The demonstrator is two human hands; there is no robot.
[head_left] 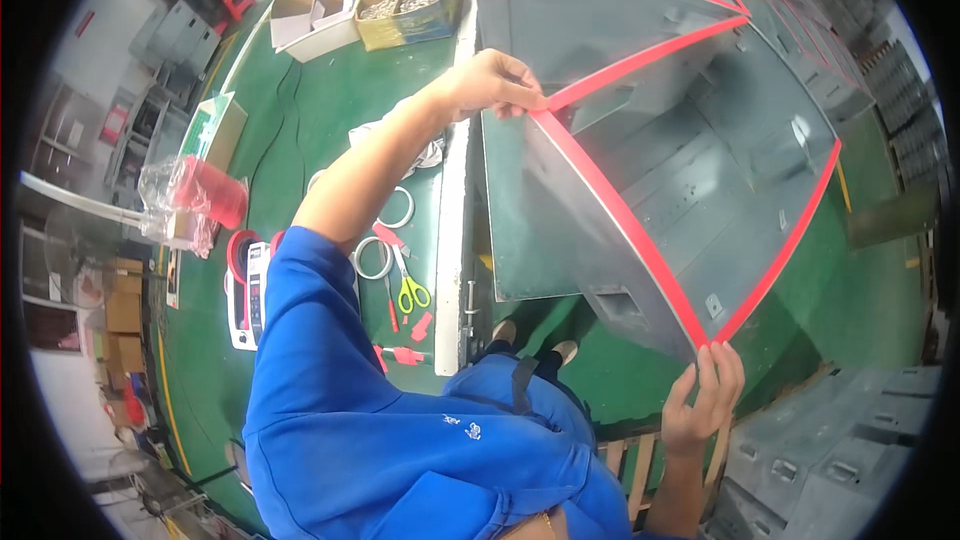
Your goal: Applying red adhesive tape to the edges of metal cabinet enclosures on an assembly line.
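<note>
A grey open metal box (590, 230) stands in front of me on the right, its rim lined with red tape (625, 213). At the rim's left corner, my left hand (495, 82) is closed, thumb and fingers pinching the tape. My right hand (705, 395) reaches up from below to the near corner, where its fingertips press together on the tape. Between my two hands the strip lies straight along the box edge. Another grey box (600, 2) with red-taped edges adjoins it behind.
Green-handled scissors (412, 294), white rings (372, 258) and red tape scraps (421, 327) lie on the green table at left. Further back stand a divided bin (408, 25) of small metal parts and a white box (318, 38). Grey metal boxes (800, 465) are stacked at lower right.
</note>
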